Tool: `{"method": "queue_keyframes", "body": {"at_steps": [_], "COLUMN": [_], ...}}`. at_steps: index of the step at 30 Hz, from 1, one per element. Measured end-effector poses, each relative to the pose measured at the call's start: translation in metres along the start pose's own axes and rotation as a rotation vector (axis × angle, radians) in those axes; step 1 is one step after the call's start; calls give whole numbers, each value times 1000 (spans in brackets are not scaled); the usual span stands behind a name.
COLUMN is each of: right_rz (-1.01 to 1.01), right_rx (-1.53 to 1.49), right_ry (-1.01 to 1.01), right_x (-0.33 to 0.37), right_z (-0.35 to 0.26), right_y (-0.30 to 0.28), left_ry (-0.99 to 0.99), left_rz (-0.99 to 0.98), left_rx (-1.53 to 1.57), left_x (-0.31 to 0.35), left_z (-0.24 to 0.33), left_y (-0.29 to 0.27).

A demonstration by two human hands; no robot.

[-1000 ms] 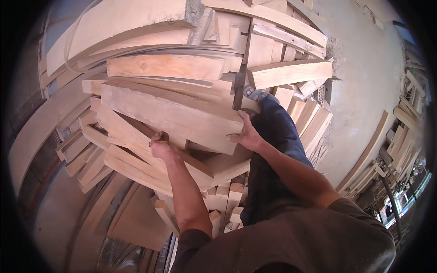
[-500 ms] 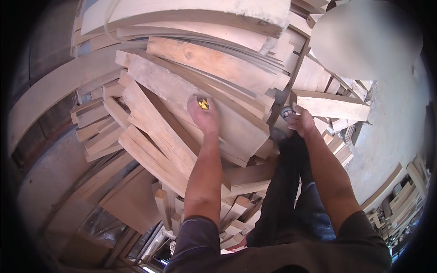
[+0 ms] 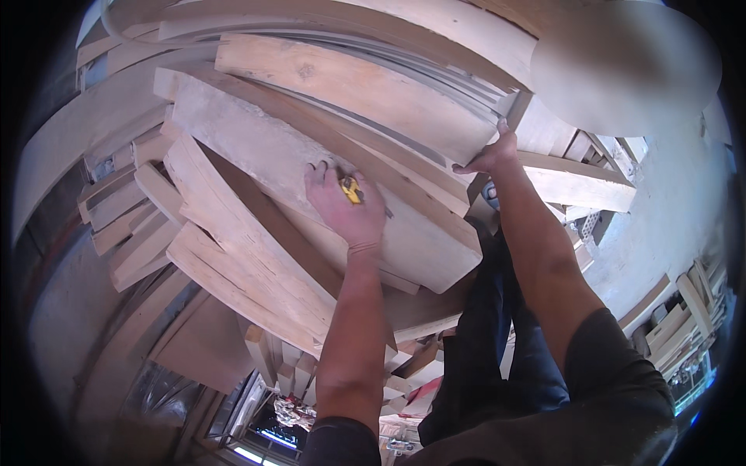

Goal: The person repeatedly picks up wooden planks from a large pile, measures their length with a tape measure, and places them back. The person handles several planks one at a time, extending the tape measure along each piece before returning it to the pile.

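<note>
My left hand [image 3: 343, 220] is closed around a small yellow-and-black tape measure [image 3: 351, 190]. It rests on the broad face of a thick, pale beam [image 3: 256, 132]. At the right end of a lighter wooden plank [image 3: 365, 89] is my right hand [image 3: 496, 155], its thumb and fingers set wide apart across the plank's end, gripping it. The plank lies on the stack just beyond the beam. Part of the right fingers' contact is hidden behind the hand.
Several split boards [image 3: 249, 225] lie to the left of the beam, with shorter offcuts [image 3: 124, 229] beyond them. A square timber [image 3: 579, 180] juts out at the right. Grey floor [image 3: 668, 194] shows on that side, with more scrap wood [image 3: 676, 326] lower down.
My right hand has moved up and forward to the plank's end, its fingers spreading. My left hand stays on the beam with the tape measure. The whole view has shifted.
</note>
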State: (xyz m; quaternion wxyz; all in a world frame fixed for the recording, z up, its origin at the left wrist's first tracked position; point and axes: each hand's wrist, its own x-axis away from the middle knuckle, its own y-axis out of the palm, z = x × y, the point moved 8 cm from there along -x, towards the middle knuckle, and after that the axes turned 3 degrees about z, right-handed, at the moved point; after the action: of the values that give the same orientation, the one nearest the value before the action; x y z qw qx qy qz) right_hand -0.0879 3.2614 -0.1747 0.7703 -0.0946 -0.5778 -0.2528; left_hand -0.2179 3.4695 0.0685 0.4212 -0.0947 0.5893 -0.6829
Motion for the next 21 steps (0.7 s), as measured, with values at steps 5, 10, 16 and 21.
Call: {"method": "queue_keyframes", "body": {"at_steps": [5, 10, 16, 21], "right_rz": [82, 141, 113, -22], "right_rx": [-23, -75, 9, -100], "right_ry": [-18, -14, -100, -46], "right_x": [-4, -5, 12, 40], "right_z": [-1, 1, -3, -47], "right_y": [-4, -21, -63, -140], "left_ry": [-5, -6, 10, -9], "left_rz": [-6, 8, 42, 34], "left_rx": [-9, -7, -36, -24], "left_x": [2, 2, -1, 1], "left_z": [-2, -1, 2, 3], "left_y": [-2, 0, -6, -3]}}
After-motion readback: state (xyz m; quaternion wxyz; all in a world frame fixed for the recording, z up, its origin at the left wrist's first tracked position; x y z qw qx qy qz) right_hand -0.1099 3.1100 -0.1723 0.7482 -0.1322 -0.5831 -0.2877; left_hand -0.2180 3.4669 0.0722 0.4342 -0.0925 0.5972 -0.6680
